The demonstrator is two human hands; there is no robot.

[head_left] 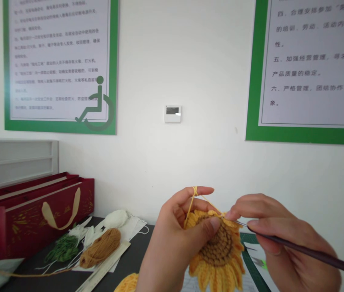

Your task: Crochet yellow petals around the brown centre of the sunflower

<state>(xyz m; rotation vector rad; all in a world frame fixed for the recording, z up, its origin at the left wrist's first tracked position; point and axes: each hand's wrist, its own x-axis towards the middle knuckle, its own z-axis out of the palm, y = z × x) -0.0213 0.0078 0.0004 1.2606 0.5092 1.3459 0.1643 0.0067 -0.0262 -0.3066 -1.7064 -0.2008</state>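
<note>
A crocheted sunflower (pixel 220 255) is held up above the desk (pixel 138 253), low in the view and right of centre. Its brown centre faces the camera, and the longest petals in sight point downward, toward the bottom edge of the view, where the lowest are cut off. The left hand (pixel 181 239) is partly closed around the flower's left side: the thumb lies flat across the brown centre, pointing right and a little up, while the index finger is raised and stretched to the right with a strand of yellow yarn (pixel 189 211) looped over it. From that finger the strand slopes down to the flower's top edge.

The right hand (pixel 290 239) is closed in a pinch on a crochet hook (pixel 302 246), thumb below and index finger extended along it toward the petals. The hook's long axis runs from the right edge of the view leftward and slightly up; its slim metal end points left and meets the sunflower's upper rim just beside the left thumb tip.

A yellow yarn ball (pixel 127 283) sits by the left wrist, partly out of view. Farther left lie a brown yarn skein (pixel 102 247), green yarn (pixel 61 248) and a white yarn ball (pixel 116 219), near a dark red gift bag (pixel 50 217).
</note>
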